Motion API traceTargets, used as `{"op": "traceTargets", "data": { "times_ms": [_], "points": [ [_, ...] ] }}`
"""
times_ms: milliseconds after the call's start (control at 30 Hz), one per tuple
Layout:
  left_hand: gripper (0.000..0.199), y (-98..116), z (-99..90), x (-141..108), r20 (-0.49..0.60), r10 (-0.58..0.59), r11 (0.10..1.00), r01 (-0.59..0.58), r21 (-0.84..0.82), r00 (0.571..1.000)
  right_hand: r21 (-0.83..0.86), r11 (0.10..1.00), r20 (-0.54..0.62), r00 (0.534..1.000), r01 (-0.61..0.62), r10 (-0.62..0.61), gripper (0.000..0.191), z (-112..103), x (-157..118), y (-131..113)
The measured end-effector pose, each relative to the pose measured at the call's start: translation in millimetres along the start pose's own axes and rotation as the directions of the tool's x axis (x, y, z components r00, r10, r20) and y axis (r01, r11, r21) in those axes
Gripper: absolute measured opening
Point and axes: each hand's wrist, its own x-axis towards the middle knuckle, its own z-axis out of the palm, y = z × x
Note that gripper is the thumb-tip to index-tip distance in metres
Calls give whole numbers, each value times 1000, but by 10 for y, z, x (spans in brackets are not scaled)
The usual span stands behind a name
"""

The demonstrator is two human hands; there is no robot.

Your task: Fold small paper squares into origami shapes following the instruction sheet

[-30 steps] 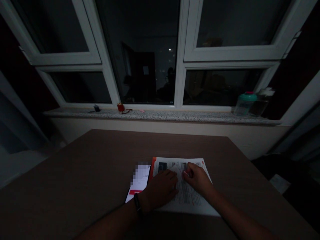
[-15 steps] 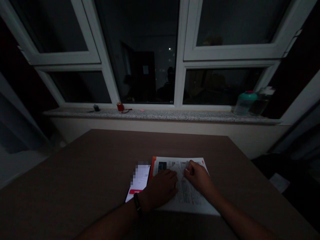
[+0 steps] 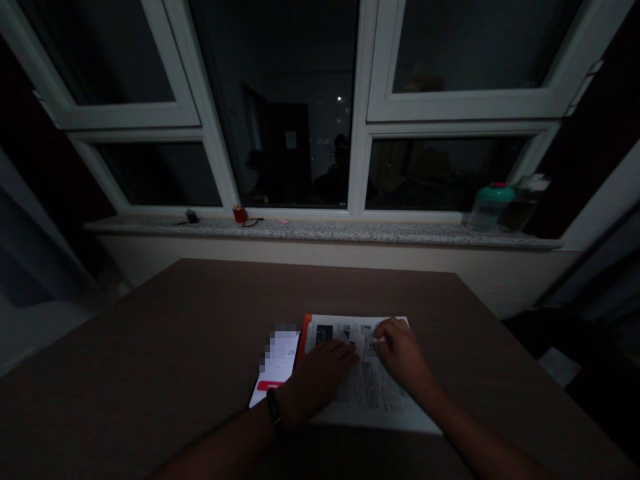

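A printed booklet (image 3: 373,393) with an orange left edge lies on the table in front of me. My left hand (image 3: 325,370) rests on its left half, fingers stretched out over the page and pointing right; a dark band circles that wrist. Over the upper right of the page, my right hand (image 3: 397,343) is closed, with thumb and fingertips drawn together. A small pale bit shows at its fingertips, too dim to name. Left of the booklet lies a phone (image 3: 280,360) with its screen lit, partly behind my left forearm.
The brown table (image 3: 165,347) reaches to a wall below a window. On the stone sill (image 3: 325,231) stand a small red jar (image 3: 240,214), a dark little bottle (image 3: 191,215) and a clear jug with a teal lid (image 3: 493,203). The room is dim.
My right hand has shifted slightly right and turned knuckles up. The left hand's fingers have flattened out a little. The pale slip seen between the hands is now mostly out of sight.
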Motion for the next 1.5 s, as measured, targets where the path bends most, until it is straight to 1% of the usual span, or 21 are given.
{"op": "traceTargets", "data": {
  "times_ms": [133,300,367,433,533,600,667,733,800,867,933,1033,1133,1367,1500],
  "points": [
    [51,-2,37,-20,2,-4,1000,4,-3,1000,1,1000,-1,1000,15,-15,18,20,-1,10],
    [54,38,15,-44,-14,22,999,-23,-25,1000,-6,1000,0,1000,16,-16,15,25,-2,17],
    [55,62,-7,-49,-17,27,998,-28,-50,999,29,997,19,997,68,-69,18,12,-6,-7],
    [55,87,-31,-50,-15,27,996,-28,-86,1000,87,984,64,985,155,-160,29,-7,-14,-47],
    [51,119,-74,-40,-1,38,989,-38,-139,999,138,958,165,948,252,-273,46,-35,-29,-113],
    [47,130,-101,-29,8,48,986,-46,-159,999,139,952,224,928,272,-298,48,-47,-35,-143],
    [43,132,-118,-19,16,54,986,-50,-158,998,138,951,254,918,278,-305,46,-54,-38,-157],
    [35,125,-122,-11,9,38,990,-36,-133,999,138,949,262,913,284,-312,41,-58,-37,-161],
    [27,113,-114,-9,-20,-21,995,19,-98,1000,134,946,263,909,297,-322,36,-62,-36,-164],
    [22,100,-100,-12,-55,-104,992,100,-76,993,126,943,261,907,308,-331,30,-66,-37,-171],
    [24,87,-86,-18,-81,-180,982,174,-75,980,120,942,260,906,314,-335,26,-72,-40,-181],
    [35,77,-66,-25,-102,-247,967,239,-89,964,106,943,269,904,315,-332,21,-81,-49,-194],
    [44,77,-49,-32,-109,-254,964,242,-111,961,88,943,287,898,321,-332,20,-91,-57,-202],
    [38,82,-61,-32,-86,-221,960,202,-192,971,83,953,312,900,292,-303,15,-99,-60,-198],
    [37,87,-80,-17,-79,-219,951,195,-238,973,77,956,327,899,283,-292,22,-95,-60,-187]
  ]
}}
